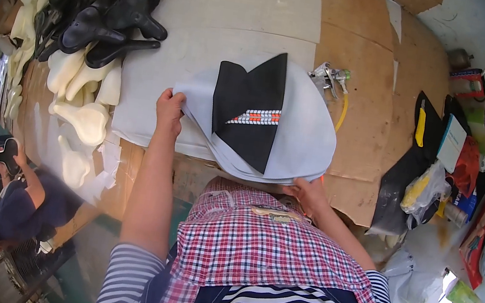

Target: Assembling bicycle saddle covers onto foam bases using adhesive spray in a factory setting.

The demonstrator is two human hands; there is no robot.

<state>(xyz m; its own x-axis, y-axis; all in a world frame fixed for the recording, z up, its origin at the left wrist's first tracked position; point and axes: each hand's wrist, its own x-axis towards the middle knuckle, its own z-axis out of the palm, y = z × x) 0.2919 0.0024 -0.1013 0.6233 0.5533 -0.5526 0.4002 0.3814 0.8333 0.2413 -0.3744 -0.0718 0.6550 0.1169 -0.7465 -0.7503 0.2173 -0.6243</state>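
My left hand (170, 112) pinches the left edge of a stack of light grey, round-cornered sheets (308, 133). Low on the right side, my right hand (308, 195) has its fingers closed on the near edge of the same stack. On top lies a flat black saddle cover piece (251, 96), notched at the far end and tapering towards me, with a white and orange patterned stripe (255, 117) across it. Along the near left side the sheets' edges fan apart slightly. Whether the stack rests fully on the table cannot be made out.
Black bicycle saddles (102, 18) and cream foam saddle pads (81, 118) pile up at the left. A spray gun (330, 77) with a yellow hose lies beyond the stack on cardboard (352, 149). Bags and a yellow-handled cutter (421, 123) are at right. Another person (28, 201) works at lower left.
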